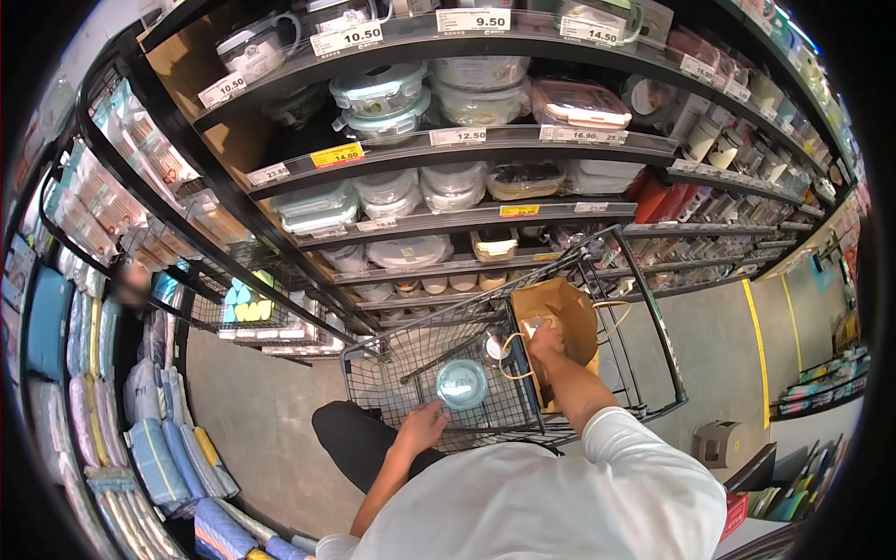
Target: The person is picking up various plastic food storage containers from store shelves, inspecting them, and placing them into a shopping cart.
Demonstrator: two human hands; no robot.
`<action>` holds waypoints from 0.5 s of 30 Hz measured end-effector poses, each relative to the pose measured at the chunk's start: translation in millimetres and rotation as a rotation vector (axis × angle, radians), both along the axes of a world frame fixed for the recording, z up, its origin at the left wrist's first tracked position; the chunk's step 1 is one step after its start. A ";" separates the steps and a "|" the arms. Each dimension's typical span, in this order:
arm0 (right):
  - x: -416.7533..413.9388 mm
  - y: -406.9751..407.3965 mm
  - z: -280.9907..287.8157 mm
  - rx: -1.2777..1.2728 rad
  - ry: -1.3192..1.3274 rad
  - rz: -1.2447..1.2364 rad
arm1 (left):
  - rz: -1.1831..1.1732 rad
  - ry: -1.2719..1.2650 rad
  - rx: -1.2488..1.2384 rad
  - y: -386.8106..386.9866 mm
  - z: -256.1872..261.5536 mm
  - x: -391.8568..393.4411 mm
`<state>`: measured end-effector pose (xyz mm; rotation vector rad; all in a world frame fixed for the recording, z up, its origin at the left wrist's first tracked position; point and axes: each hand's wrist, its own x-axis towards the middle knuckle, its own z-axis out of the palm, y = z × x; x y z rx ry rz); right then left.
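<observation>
Inside the brown paper bag (579,308), my right hand (547,341) grips a small pale object (534,325) whose kind is unclear. The bag has cord handles and stands upright at the handle end of a wire shopping cart (448,435). My left hand (422,425) hovers at the cart's near side with its fingers apart and nothing visible in it. Just beyond its fingertips, a round container with a pale blue lid (462,384) sits in the basket. A round item with a white label (496,346) lies beside the bag, partly behind the basket wires.
Shelves of food containers (420,185) with price tags rise behind the cart. Folded towels (157,462) line the left side, below a hanging wire rack (210,245). A grey-brown box (717,444) stands on the floor at right, near a yellow floor line (756,350).
</observation>
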<state>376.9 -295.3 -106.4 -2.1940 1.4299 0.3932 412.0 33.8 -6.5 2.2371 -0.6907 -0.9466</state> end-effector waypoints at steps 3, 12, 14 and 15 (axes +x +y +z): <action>0.5 1.9 22.6 0.042 -0.041 -0.074 | -0.074 -0.141 -0.063 5.9 -23.9 -3.6; -49.1 0.4 183.0 -0.265 -1.047 -0.013 | 0.156 0.006 -0.531 -33.0 23.5 -1.1; -59.5 25.6 238.5 0.066 -1.388 -0.168 | 0.345 0.325 -0.630 -52.0 53.8 -0.6; -63.2 31.8 251.5 0.267 -1.591 -0.222 | 0.343 0.328 -0.630 -58.1 64.5 -1.2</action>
